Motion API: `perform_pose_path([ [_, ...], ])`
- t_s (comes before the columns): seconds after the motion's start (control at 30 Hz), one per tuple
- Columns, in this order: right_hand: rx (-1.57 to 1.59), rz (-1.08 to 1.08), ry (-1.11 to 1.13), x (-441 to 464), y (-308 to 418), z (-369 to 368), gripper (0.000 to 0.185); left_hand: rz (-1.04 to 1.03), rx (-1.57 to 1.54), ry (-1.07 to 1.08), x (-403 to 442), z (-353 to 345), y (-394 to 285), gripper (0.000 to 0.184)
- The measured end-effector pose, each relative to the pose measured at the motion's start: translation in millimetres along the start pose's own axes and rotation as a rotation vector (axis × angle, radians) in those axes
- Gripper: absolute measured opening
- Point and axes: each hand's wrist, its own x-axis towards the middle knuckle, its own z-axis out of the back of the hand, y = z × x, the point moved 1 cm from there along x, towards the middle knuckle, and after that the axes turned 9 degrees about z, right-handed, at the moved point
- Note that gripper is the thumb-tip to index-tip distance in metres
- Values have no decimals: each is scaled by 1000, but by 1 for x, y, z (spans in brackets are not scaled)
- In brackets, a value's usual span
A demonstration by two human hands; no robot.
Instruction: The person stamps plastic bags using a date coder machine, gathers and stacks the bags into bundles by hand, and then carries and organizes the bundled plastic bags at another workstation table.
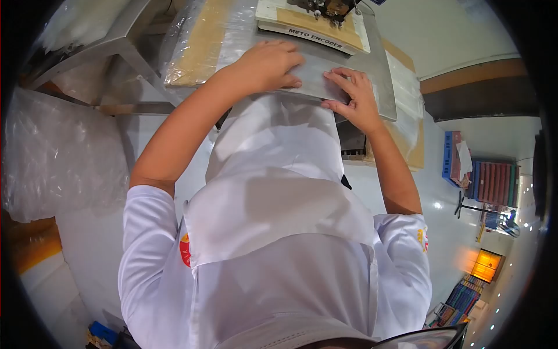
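One clear read: "METO ENCODER", dark capitals, single line, on the pale near edge of the machine [314, 24], which sat at the far side of the metal top [381, 75]. Line slanted down toward the right; both words came through whole. Second spot: red and yellow badge [185, 250] on the left chest of the white shirt [154, 285], near the apron [279, 209] edge. It carried small light letters, too small and tilted to read for sure. Third: yellow and red mark [422, 239] on the right sleeve [404, 250], lettering unreadable at that angle.
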Motion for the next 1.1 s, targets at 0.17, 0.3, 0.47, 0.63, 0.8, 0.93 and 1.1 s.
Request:
perform_pose_path([
  [0.17, -8, 54, -37, -4, 4, -12, 59, -7, 27, 12, -15, -5, 3, 41],
  [0.3, 9, 98, -6, 1, -2, -5, 53, -82, 72, -187, -22, -6, 4, 25],
  [0.47, -35, 221, 42, 0, 9, 2, 39, -65, 175, -60, -32, 10, -17, 10],
  [0.63, 20, 275, -26, -6, 19, 8, 27, -194, 119, -134, -36, 18, -21, 13],
  [0.8, 20, 270, -44, 1, 8, 9, 24, -73, -9, 158, -14, 37, -16, 16],
  [0.93, -22, 211, -173, 16, 22, 24, 23, -47, -24, 89, 2, 43, -21, 15],
  [1.1, 11, 201, -138, 22, 8, 19, 27, -49, -104, 22, 13, 55, -34, 15],
])
